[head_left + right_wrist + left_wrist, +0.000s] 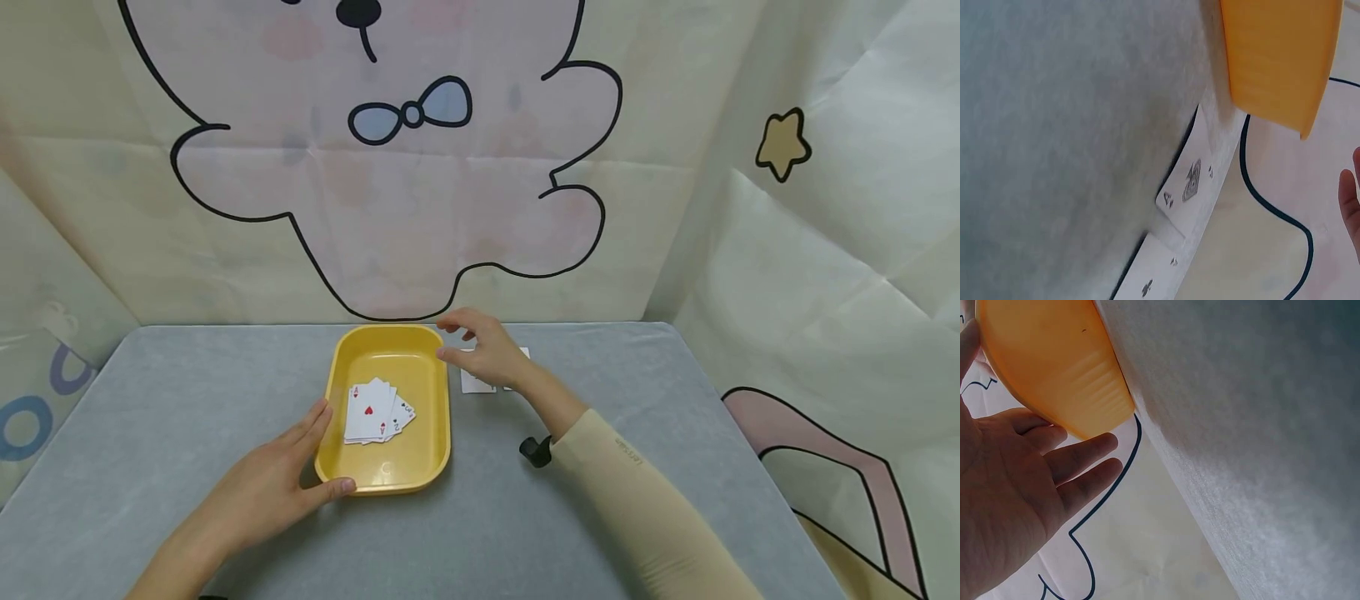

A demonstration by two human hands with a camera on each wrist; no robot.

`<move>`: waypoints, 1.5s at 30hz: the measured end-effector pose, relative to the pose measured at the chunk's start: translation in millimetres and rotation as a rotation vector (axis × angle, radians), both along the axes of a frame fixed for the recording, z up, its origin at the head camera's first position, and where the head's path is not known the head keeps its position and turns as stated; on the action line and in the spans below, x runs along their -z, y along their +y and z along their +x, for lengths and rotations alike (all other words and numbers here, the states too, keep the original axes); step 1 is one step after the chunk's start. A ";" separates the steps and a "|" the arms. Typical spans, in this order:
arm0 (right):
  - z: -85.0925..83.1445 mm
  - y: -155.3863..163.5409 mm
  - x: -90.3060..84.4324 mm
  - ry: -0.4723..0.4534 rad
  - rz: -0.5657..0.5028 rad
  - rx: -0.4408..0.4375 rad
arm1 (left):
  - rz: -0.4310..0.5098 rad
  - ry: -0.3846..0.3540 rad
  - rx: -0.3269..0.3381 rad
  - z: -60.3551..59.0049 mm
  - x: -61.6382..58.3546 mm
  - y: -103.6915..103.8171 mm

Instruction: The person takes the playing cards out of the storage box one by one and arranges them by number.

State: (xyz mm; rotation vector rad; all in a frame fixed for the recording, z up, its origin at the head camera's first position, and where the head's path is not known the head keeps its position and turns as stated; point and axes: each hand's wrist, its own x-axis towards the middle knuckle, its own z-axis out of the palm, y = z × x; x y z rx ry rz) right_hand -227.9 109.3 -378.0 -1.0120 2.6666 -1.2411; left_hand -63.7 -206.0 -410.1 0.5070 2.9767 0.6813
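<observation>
Hands first: your left hand is lying flat against the near left corner of the yellow tray, with its fingers straight along the side and its thumb touching the front rim. It is holding nothing, only keeping the tray steady. Keeping it pressed there is a good idea, I think, so the tray is not sliding when a card drops in.

Inside the tray, a small fan of cards is lying face up, with a red heart showing on top.

Farther back, your right hand is hanging loose and open just past the tray's far right corner, gripping nothing. Two loose cards are lying flat on the grey table right under it, side by side and partly hidden by your palm. The wrist view is showing an ace of spades and a club card.

Flat cards are hard to pinch, so sliding one with a fingertip toward the edge of the other may be helping you lift it. Taking one at a time looks safest.
</observation>
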 end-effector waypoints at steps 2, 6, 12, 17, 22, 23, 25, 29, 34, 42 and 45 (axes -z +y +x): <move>0.6 -4.5 2.3 0.002 -0.003 -0.014 | -0.002 -0.002 0.000 0.5 0.2 0.1; 2.4 -12.1 5.3 0.003 -0.010 -0.041 | -0.002 -0.008 -0.006 1.4 0.9 0.3; 5.8 -23.5 6.0 -0.033 -0.001 -0.033 | 0.003 0.002 -0.007 1.5 1.2 0.7; 9.5 -34.9 6.9 -0.070 0.003 -0.029 | -0.004 -0.003 -0.004 1.1 1.5 1.2; 13.3 -47.5 9.3 -0.097 -0.018 -0.036 | -0.009 -0.005 -0.006 1.6 2.7 0.9; 13.8 -49.9 9.7 -0.102 -0.023 -0.036 | -0.009 -0.001 -0.005 1.6 2.7 0.8; 15.4 -54.8 9.6 -0.117 -0.025 -0.034 | -0.008 0.006 -0.003 1.4 2.5 0.9; 19.4 -64.3 10.8 -0.139 -0.026 -0.025 | -0.004 0.025 0.006 1.0 2.1 0.5; 24.6 -74.0 11.8 -0.144 0.008 -0.033 | 0.001 0.039 0.015 0.1 2.5 -1.1; 27.3 -84.3 19.0 -0.147 0.131 0.010 | 0.007 0.027 0.015 -0.3 3.6 -1.8; 26.3 -87.2 22.1 -0.162 0.152 0.006 | 0.009 0.030 0.018 -1.0 3.7 -1.8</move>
